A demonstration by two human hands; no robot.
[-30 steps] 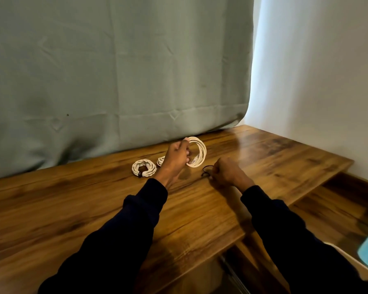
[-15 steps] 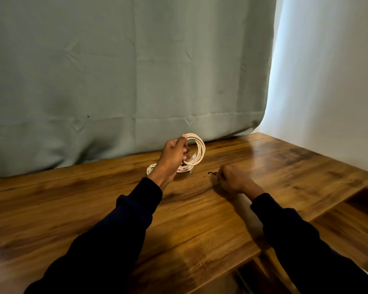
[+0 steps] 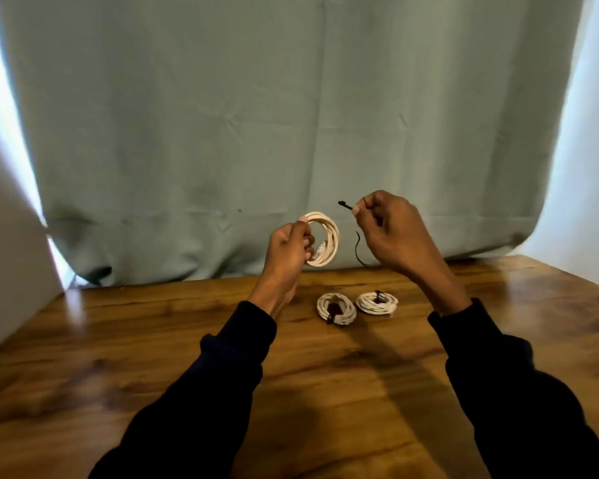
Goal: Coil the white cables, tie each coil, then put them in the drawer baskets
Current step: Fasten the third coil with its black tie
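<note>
Three white coils total: one untied coil (image 3: 325, 240) gripped upright in left hand (image 3: 287, 252) above table (image 3: 118, 340), two tied coils (image 3: 336, 308) (image 3: 377, 302) lying side by side below. One black tie (image 3: 357, 247) pinched in right hand (image 3: 391, 233).

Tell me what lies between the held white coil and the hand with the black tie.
Nothing solid: the head view shows only a gap with curtain behind, between the coil and the right hand. The black tie dangles at that hand's edge.
</note>
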